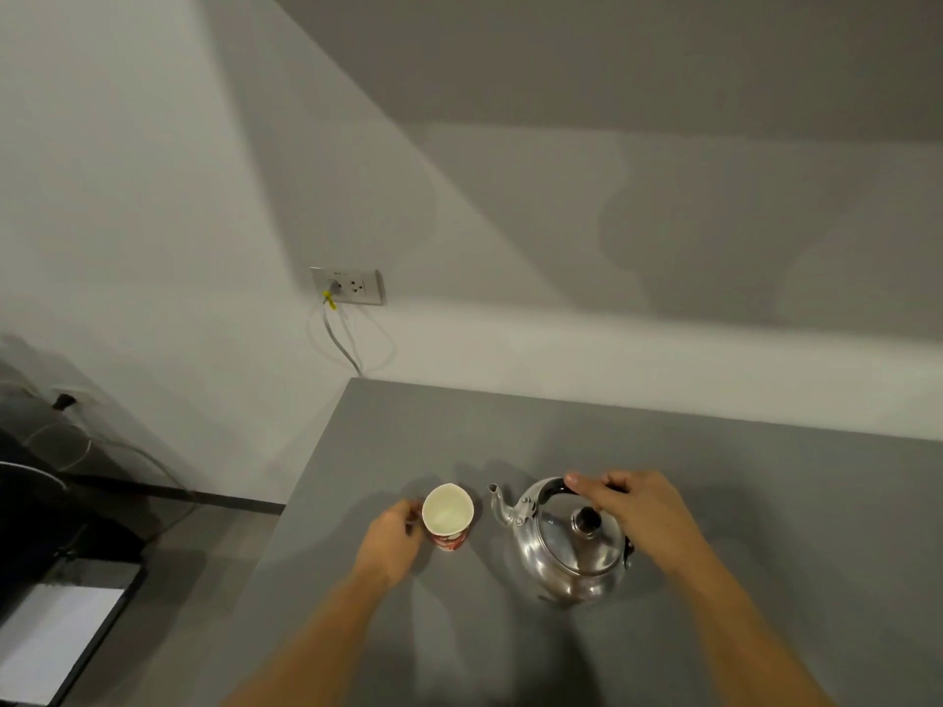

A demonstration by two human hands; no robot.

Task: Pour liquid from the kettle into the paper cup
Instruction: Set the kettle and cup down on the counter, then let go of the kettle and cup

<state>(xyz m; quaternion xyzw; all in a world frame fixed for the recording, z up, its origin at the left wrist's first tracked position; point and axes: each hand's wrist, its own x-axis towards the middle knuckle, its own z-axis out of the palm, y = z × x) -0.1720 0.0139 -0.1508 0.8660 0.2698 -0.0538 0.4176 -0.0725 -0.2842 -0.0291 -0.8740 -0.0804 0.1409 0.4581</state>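
A paper cup (pixel 448 515) with a red pattern and white inside stands upright on the grey table (pixel 765 502). My left hand (pixel 393 543) wraps its left side. To the right sits a shiny metal kettle (pixel 571 553) with a black lid knob and a black handle, its spout pointing left toward the cup. My right hand (pixel 638 507) lies over the handle's top, fingers curled around it. The kettle rests on the table.
The table's left edge runs just left of the cup; beyond it the floor drops away. A wall socket (pixel 348 286) with a cable hangs on the white wall behind. Dark equipment (pixel 46 477) and a white sheet lie at the far left.
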